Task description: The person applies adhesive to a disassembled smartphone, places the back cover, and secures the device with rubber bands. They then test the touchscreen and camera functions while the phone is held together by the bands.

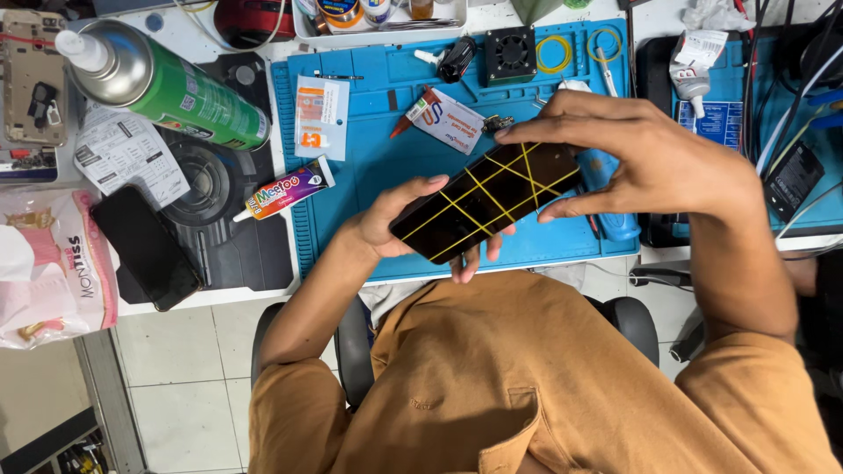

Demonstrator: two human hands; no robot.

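Left hand [391, 219] gripped the lower end of a dark phone [486, 200] wrapped in yellow rubber bands [492, 195], held above the blue mat [369, 167], while right hand [645, 158] clasped its upper end.

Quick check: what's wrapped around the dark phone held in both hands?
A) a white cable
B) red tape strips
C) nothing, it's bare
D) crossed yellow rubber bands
D. Thin yellow rubber bands cross the dark phone in several diagonals while the left hand supports its lower end and the right hand grips its upper end above the blue work mat.
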